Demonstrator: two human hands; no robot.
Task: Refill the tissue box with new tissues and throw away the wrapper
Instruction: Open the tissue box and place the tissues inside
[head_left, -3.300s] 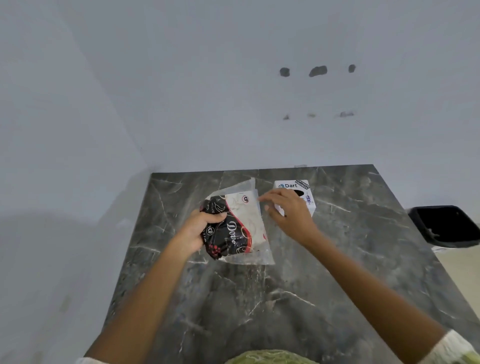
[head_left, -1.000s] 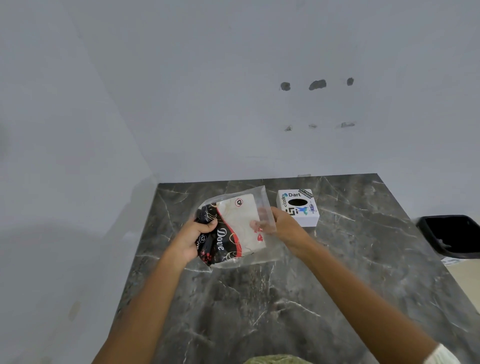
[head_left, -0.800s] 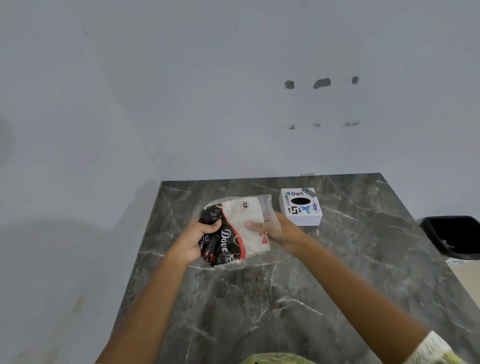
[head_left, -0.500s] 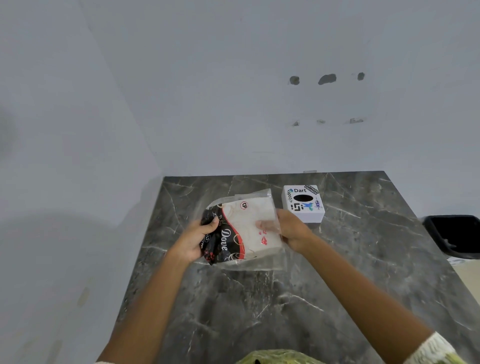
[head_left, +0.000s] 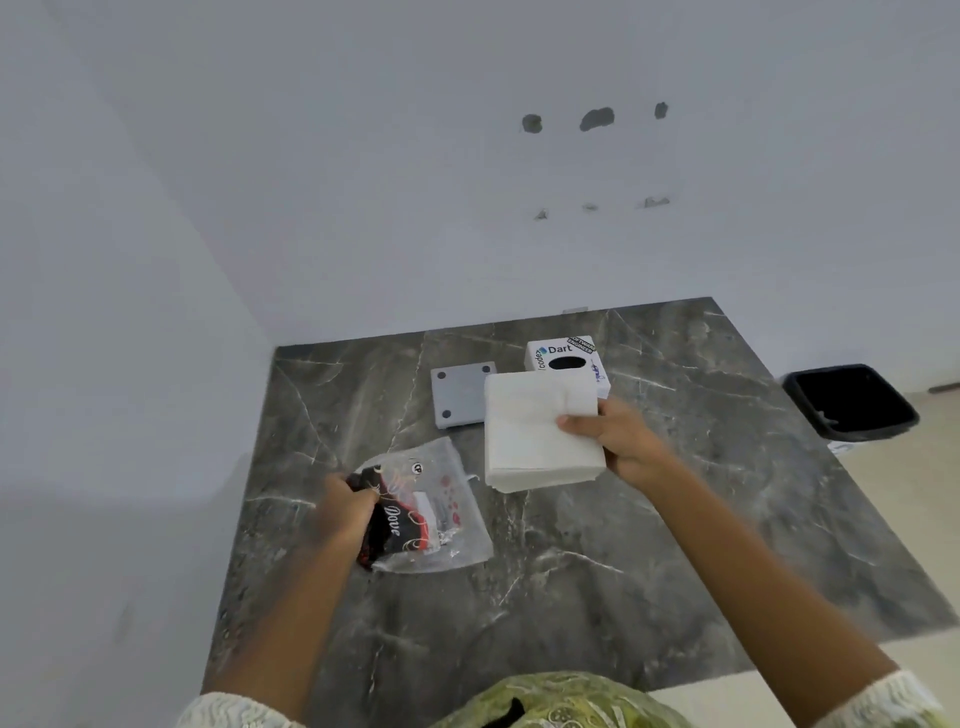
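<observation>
**Loose stack, one-sided grip**

The right hand (head_left: 621, 441) is pinching the tissues (head_left: 540, 431) at centre frame, just before the box (head_left: 566, 358); sheets could fan out. The left hand (head_left: 345, 512) is clutching the wrapper (head_left: 431, 512) at lower left; the bin (head_left: 852, 402) is sitting far right, off the surface (head_left: 571, 571).

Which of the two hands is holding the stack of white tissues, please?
The right hand grips the stack of white tissues above the table; the left hand holds only the emptied clear plastic wrapper.
</observation>
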